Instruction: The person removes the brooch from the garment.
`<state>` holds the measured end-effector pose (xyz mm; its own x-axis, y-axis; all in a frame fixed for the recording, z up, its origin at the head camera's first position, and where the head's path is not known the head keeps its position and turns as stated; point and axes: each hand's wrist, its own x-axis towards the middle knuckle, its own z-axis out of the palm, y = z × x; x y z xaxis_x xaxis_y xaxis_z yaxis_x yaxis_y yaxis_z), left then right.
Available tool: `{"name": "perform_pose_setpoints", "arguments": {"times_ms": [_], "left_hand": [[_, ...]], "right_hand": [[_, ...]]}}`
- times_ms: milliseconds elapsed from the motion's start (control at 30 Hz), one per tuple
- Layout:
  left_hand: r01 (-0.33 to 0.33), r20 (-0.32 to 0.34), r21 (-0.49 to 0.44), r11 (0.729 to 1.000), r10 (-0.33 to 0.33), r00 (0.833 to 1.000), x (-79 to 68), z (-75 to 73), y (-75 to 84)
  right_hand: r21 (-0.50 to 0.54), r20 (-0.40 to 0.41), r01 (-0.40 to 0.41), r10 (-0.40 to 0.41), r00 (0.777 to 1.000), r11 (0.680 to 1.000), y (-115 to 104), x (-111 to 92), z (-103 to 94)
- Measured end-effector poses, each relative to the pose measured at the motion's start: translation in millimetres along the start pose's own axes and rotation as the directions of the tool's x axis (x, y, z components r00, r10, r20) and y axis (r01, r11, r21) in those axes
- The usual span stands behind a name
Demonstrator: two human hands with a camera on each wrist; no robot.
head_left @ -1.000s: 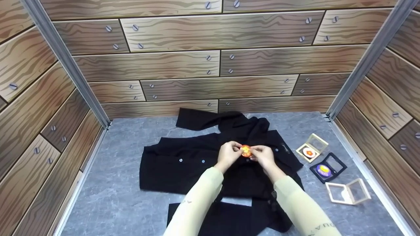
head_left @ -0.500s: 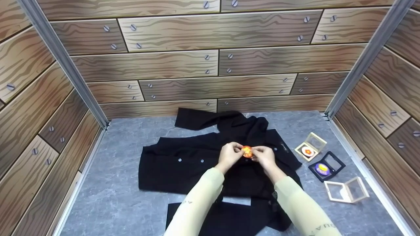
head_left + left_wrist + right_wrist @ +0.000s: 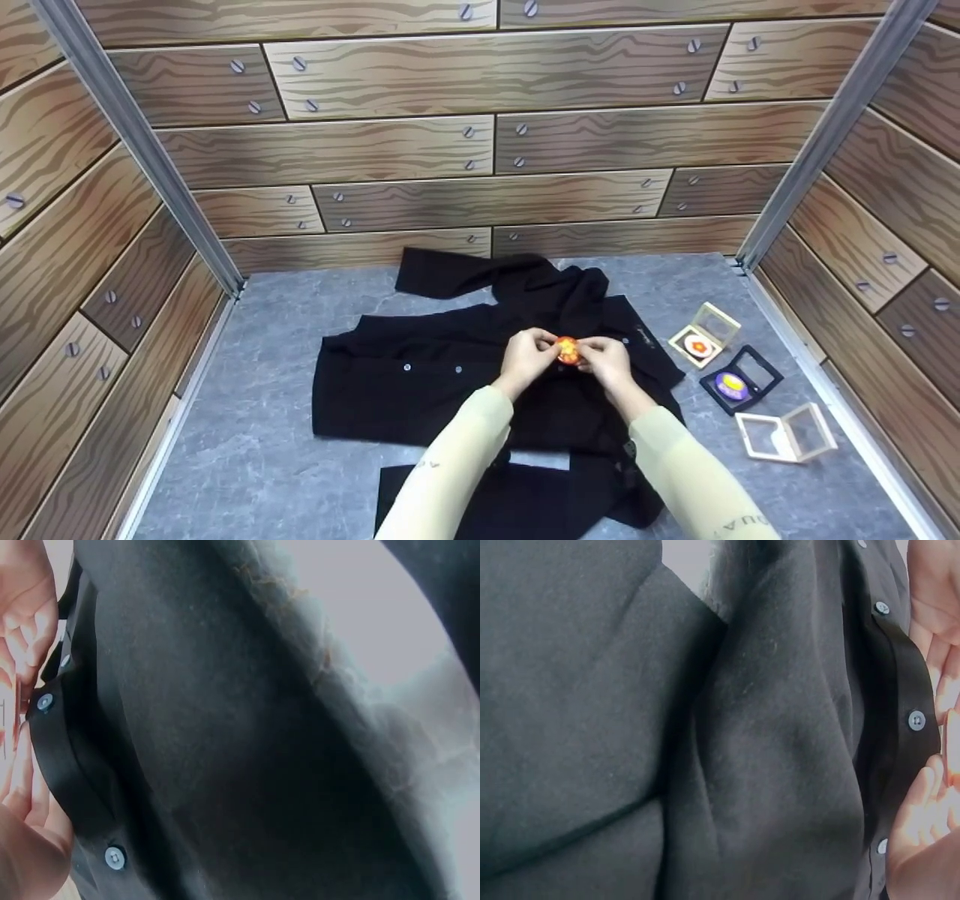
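Note:
A round orange-red badge [image 3: 568, 350] with a yellow design is held between both hands in the head view. My left hand [image 3: 527, 361] pinches its left edge with thumb and fingers. On the opposite edge, my right hand [image 3: 607, 364] pinches it the same way. Beneath them lies a black shirt [image 3: 390, 401], spread sideways with its sleeves out and small pale buttons along the front. The wrist views look along the shirt's button band, where a button [image 3: 45, 703] sits close to the hands; the badge is mostly cut off there.
To the right stand three small open cases: a gold one [image 3: 705, 337] with a white-and-orange badge, a black one [image 3: 731, 401] with a purple-and-yellow badge, and a pale-framed one [image 3: 784, 435]. Wood-patterned walls [image 3: 390, 142] enclose the grey tabletop [image 3: 232, 420].
Both hands have drifted slightly right and toward the person over the shirt, still pinching the badge. The head view has swung slightly right. The shirt and cases stay put.

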<state>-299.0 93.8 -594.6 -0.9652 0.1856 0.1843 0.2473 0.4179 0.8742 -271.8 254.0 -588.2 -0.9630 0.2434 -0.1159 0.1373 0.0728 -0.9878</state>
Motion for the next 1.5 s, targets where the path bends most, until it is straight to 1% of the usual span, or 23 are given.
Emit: {"name": "perform_pose_setpoints", "arguments": {"times_ms": [300, 567, 700, 833, 933, 1133, 1367, 1500], "left_hand": [[0.009, 0.012, -0.024, 1.000, -0.009, 1.000, -2.2, 6.0, 3.2], [0.047, 0.062, -0.056, 0.997, -0.044, 0.997, -7.5, 7.2, 7.6], [0.055, 0.074, -0.065, 0.996, -0.051, 0.996, -7.9, 10.6, 6.8], [0.048, 0.072, -0.069, 0.996, -0.043, 0.997, -8.7, 14.0, 5.2], [0.044, 0.072, -0.076, 0.996, -0.039, 0.997, -10.0, 15.4, 5.0], [0.055, 0.096, -0.099, 0.994, -0.045, 0.994, -11.9, 19.1, 6.4], [0.066, 0.124, -0.128, 0.990, -0.050, 0.991, -11.0, 22.9, 12.6], [0.066, 0.128, -0.140, 0.988, -0.048, 0.991, -10.3, 25.1, 15.4]], "right_hand": [[-0.035, -0.019, 0.007, -0.008, 1.000, 0.999, 0.9, -2.7, -9.7], [-0.069, -0.047, 0.008, -0.012, 0.999, 0.998, 1.9, -6.8, -21.3], [-0.077, -0.066, 0.002, -0.007, 0.998, 0.997, 4.4, -8.3, -27.1], [-0.084, -0.090, -0.001, -0.006, 0.996, 0.996, 8.2, -9.7, -31.6], [-0.075, -0.095, -0.012, 0.004, 0.995, 0.997, 10.5, -10.6, -35.2], [-0.056, -0.112, -0.032, 0.026, 0.993, 0.998, 15.2, -13.3, -43.0], [-0.039, -0.142, -0.038, 0.032, 0.989, 0.999, 20.0, -16.5, -54.9], [-0.010, -0.157, -0.041, 0.039, 0.987, 0.999, 24.1, -18.5, -63.0]]}}
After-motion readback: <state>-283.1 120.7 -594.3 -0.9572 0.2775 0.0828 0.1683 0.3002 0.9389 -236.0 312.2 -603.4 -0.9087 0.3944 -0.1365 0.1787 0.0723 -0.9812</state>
